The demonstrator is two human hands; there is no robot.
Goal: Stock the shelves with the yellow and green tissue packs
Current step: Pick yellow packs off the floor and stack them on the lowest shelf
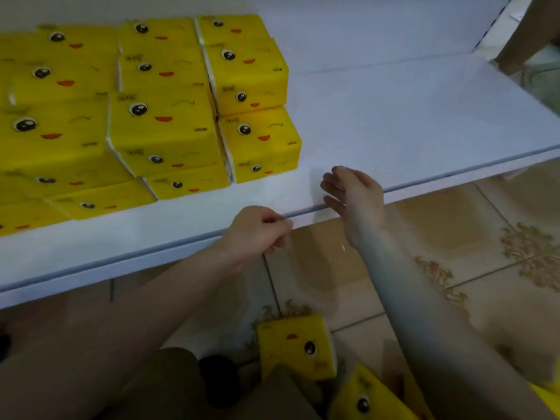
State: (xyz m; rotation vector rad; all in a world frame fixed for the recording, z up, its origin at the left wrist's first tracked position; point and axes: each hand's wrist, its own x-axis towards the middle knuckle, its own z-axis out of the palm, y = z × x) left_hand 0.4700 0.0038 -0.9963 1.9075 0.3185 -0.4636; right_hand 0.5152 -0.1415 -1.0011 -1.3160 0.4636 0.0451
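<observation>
Leftmost, the stack [163,128] of yellow packs fills the left part of the shelf [424,116], its layers uneven and several packs skewed, the lowest row lying near the front lip. A nudge from an arm, or a pack pushed in hard beside it, would probably slide that row off the edge. At the lip, the left hand [257,231] is loosely curled and the right hand [356,192] hangs relaxed with fingers spread; neither grasps anything. Below, one pack [295,344] lies on the floor [485,237] and a second pack [363,398] sits at the lower frame edge, both close to the person's legs, where a shifted knee or foot could crush them. To the right the shelf is bare. No green packs are in view, so half the stock may yet be overlooked.
</observation>
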